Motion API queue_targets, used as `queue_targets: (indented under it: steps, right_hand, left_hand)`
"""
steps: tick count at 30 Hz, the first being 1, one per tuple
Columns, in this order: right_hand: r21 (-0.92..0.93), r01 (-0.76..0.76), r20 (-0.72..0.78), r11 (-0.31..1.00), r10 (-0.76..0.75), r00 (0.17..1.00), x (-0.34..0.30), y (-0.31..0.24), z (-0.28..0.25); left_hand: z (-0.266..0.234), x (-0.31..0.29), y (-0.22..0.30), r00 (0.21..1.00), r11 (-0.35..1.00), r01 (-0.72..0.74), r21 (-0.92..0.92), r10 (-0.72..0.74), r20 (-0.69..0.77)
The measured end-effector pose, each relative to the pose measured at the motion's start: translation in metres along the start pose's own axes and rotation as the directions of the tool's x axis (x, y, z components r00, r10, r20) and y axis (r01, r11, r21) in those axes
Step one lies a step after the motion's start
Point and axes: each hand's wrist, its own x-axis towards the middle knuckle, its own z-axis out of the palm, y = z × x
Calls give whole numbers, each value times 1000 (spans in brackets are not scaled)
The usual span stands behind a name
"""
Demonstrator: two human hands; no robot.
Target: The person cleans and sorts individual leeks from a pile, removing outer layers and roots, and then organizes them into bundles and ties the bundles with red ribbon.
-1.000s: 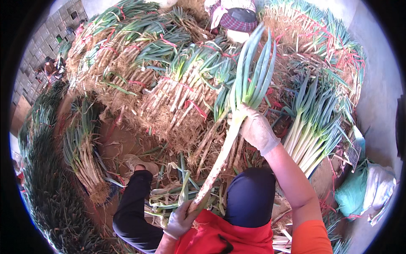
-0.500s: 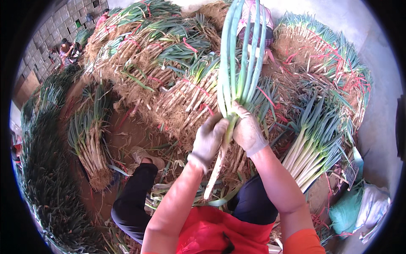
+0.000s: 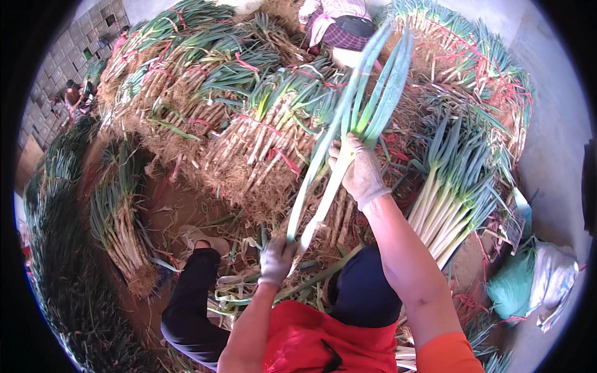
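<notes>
A long green onion (image 3: 328,194) slants across in front of me, its green leaves up and away, its white stalk down toward my lap. My right hand (image 3: 364,171), in a pale work glove, is closed round it where the leaves fork. Lower down, my gloved left hand (image 3: 277,258) is closed on an outer leaf (image 3: 307,184), a pale green strip standing apart from the stalk along its lower part. The lower tip of the stalk comes close to my left hand. On my right lies a stack of green onions with clean white stalks (image 3: 441,205).
Tied bundles of unpeeled green onions with roots (image 3: 249,137) are heaped ahead. One bundle (image 3: 124,230) lies at the left, beside a long dark-green row (image 3: 68,248). Peeled leaves (image 3: 249,292) litter the floor between my legs. Green and white sacks (image 3: 513,289) sit right. A person (image 3: 342,31) bends beyond the heap.
My left hand has moved down toward my lap, drawing an outer leaf away from the stalk. My right hand still holds the green onion, slightly higher. The view has shifted a little.
</notes>
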Motion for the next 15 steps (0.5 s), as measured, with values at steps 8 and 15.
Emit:
queue_targets:
  steps: [8, 15]
  right_hand:
    - [-50, 78, -186, 996, -86, 979, -11, -16, -5]
    - [-131, 108, -370, 985, -150, 917, 7, -19, -25]
  left_hand:
    - [-34, -165, -120, 610, 541, 191, 819, -719, 333]
    - [-50, -101, -45, 927, 957, 291, 22, -287, 242]
